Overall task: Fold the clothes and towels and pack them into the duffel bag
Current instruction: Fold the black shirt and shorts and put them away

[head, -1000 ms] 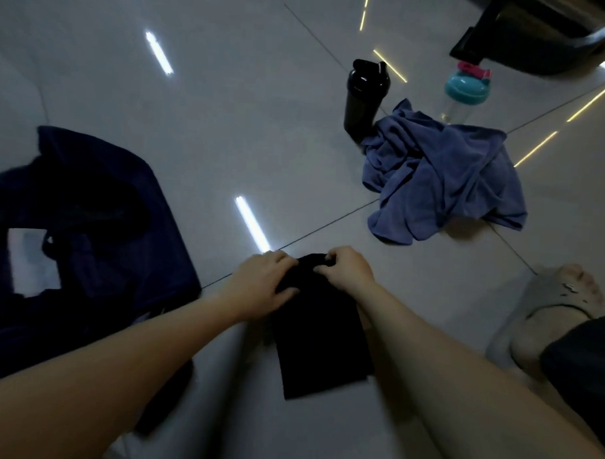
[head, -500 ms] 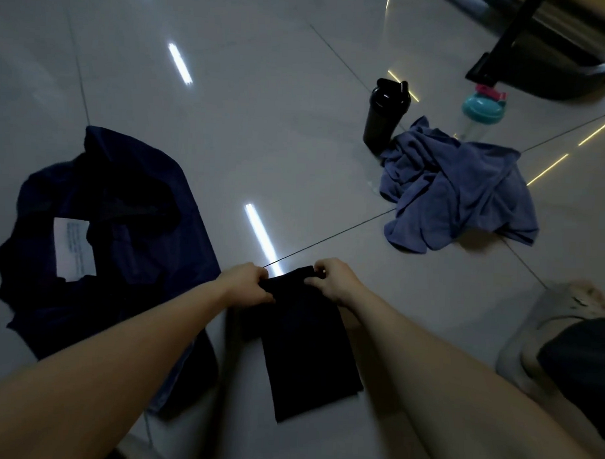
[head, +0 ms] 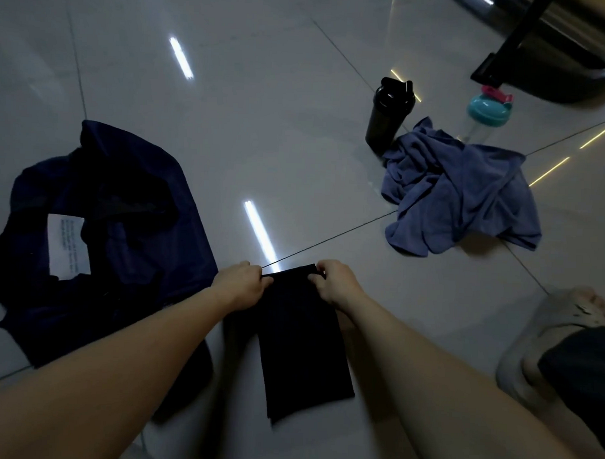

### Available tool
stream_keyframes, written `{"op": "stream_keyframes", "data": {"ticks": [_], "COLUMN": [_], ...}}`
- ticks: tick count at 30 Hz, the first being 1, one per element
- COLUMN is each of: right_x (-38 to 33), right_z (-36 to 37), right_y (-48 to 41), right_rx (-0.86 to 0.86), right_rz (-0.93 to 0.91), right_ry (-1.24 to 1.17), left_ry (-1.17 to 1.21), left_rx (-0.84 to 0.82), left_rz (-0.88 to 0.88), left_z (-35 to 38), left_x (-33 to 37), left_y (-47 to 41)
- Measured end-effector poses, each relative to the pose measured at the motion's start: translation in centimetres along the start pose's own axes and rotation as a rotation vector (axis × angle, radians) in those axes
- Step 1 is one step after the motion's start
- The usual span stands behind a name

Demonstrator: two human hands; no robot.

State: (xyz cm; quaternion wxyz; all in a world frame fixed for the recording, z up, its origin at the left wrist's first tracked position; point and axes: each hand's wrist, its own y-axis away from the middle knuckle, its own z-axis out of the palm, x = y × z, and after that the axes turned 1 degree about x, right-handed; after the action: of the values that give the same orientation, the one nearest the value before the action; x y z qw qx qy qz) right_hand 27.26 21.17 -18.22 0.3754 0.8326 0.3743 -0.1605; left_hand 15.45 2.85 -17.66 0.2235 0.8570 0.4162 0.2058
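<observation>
Black folded cloth (head: 302, 353) lies flat on the tiled floor (head: 290, 143), a long narrow strip running from the fingers back toward the person. Left hand (head: 241, 286) pinches its far left corner, fingers curled tight on the edge. Right hand (head: 337, 286) pinches the far right corner, same curled grip. The far edge is stretched straight between the two hands.

Navy duffel bag (head: 178, 204) sits just left of the left hand, slumped and open. A white label (head: 68, 246) shows inside; the rest of the interior is too dark to tell.

Crumpled blue towel (head: 461, 197) lies well beyond the right fingers. A black shaker bottle (head: 388, 117) touches its far edge, with a teal-lidded bottle (head: 486, 115) behind it. A slippered foot (head: 562, 324) is right of the right forearm.
</observation>
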Motion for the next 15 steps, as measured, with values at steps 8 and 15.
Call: {"op": "stream_keyframes", "data": {"ticks": [8,15], "right_x": [0.3,0.4], "right_z": [0.1,-1.3], "right_y": [-0.5,0.6], "right_rx": [0.011,0.025], "right_rz": [0.067,0.085], "right_ry": [-0.061,0.052], "left_ry": [-0.179,-0.329], "left_rx": [0.496,0.296], "left_rz": [0.536,0.503], "left_z": [4.1,6.2], "left_x": [0.5,0.5], "left_y": [2.1,2.2]}}
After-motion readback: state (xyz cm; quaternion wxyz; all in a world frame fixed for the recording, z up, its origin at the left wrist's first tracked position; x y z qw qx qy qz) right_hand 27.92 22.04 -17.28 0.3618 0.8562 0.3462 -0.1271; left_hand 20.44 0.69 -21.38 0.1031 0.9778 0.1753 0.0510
